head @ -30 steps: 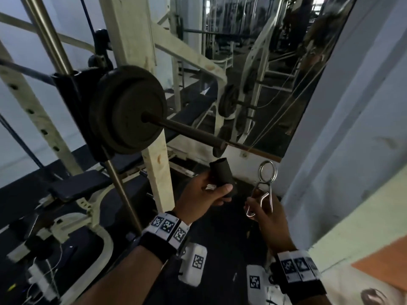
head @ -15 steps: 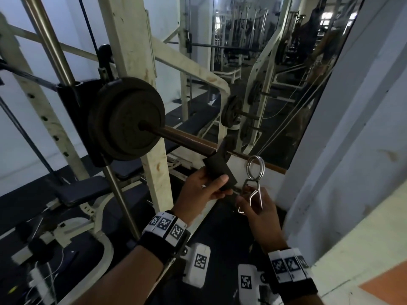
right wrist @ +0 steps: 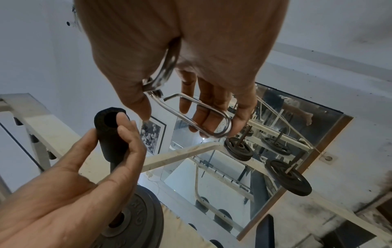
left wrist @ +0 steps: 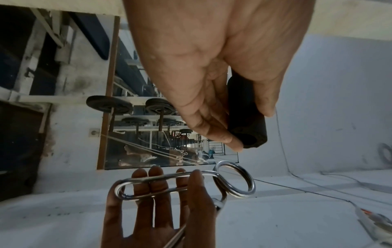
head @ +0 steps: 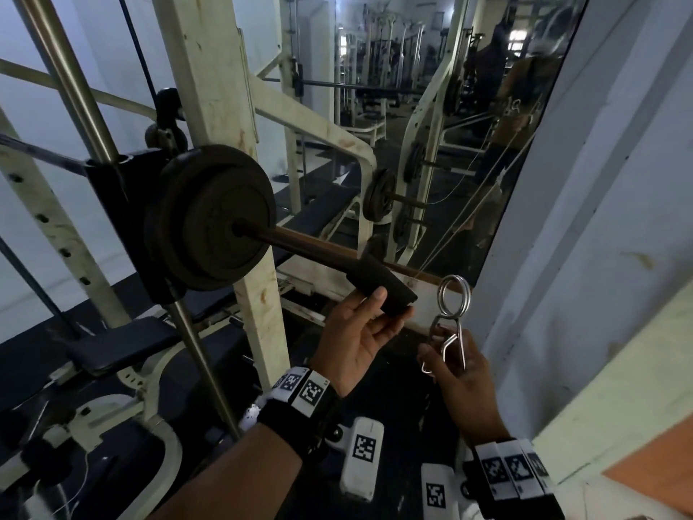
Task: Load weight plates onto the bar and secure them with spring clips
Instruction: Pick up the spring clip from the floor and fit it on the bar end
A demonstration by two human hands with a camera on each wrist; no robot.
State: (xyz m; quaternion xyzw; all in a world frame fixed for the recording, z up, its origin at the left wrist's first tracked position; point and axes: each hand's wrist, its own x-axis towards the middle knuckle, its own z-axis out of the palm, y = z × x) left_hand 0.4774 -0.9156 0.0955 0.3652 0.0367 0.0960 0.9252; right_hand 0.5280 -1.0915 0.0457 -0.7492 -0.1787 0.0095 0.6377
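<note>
Moved: foam sleeve (head: 382,285) now on bar (head: 311,246) end | left hand (head: 360,343) grips it | right hand (head: 459,364) holds chrome spring clip (head: 452,313)

The rack is seen from above and behind by the head view, looking down and forward. Each palm is hugged real close by its wrist view, pointed toward the mirror (head: 465,152). The black sleeve (head: 382,283) and spring clip (head: 452,317) are shared by all three.
</note>
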